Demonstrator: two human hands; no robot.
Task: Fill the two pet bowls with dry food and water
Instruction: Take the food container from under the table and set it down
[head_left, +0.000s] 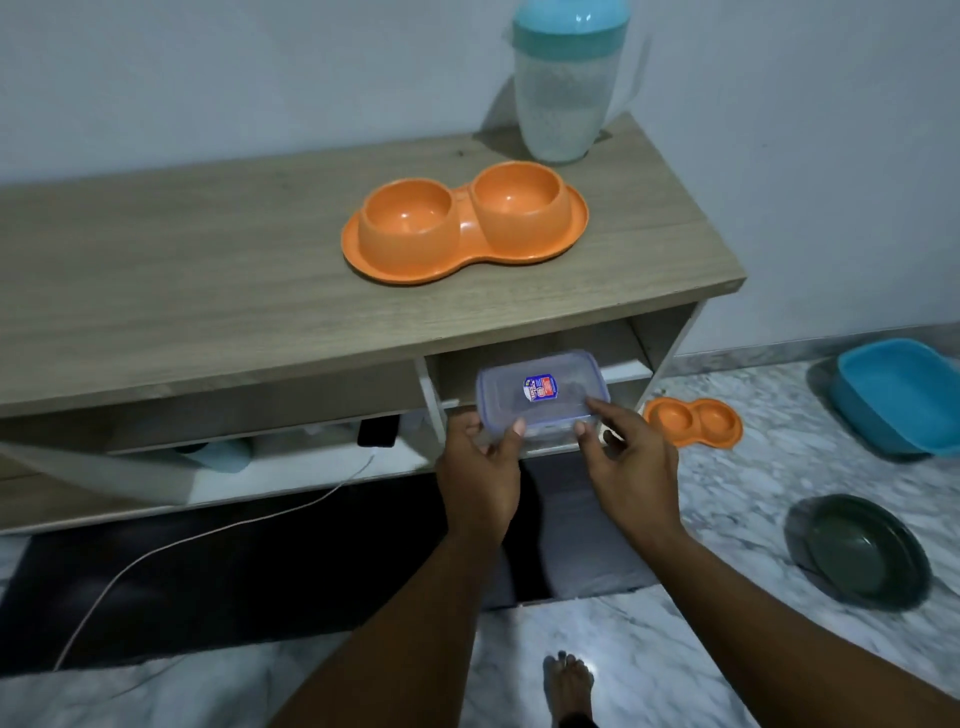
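1. On top of the wooden cabinet (208, 270) sits one orange double feeder (464, 228). Its two cups both show bare orange insides.
2. At the back right corner of the cabinet top stands one frosted pitcher (563, 109) with a teal lid. The frame edge cuts off the lid's top, and the frosted wall makes the contents hard to make out.
3. Below the top, at the mouth of the cabinet's right open compartment, two hands hold one clear container (540, 397) with a lid and a small sticker. It is blurred, so its contents cannot be told.
4. The left hand (480, 467) grips the container's near left corner. Its thumb presses on the lid's edge and the other fingers curl underneath, mostly hidden.
5. The right hand (631, 462) pinches the near right edge with its thumb. The index finger stretches along the right side and the remaining fingers curl below.
6. On the floor to the right of the cabinet lie three dishes:
   - one smaller orange double dish (693, 415) just beside the cabinet
   - one blue tub (898, 397) farther right, cut off by the frame
   - one dark green bowl (867, 553) nearer the person
7. Inside the cabinet's lower left shelf are one black object (378, 431) and one pale blue object (218, 454), both too dim to identify.
8. One thin cable (208, 535) runs from that shelf across a dark mat (260, 582) in front of the cabinet.
9. One bare foot (569, 686) stands in front of the cabinet, and the cabinet's left end runs out of frame.
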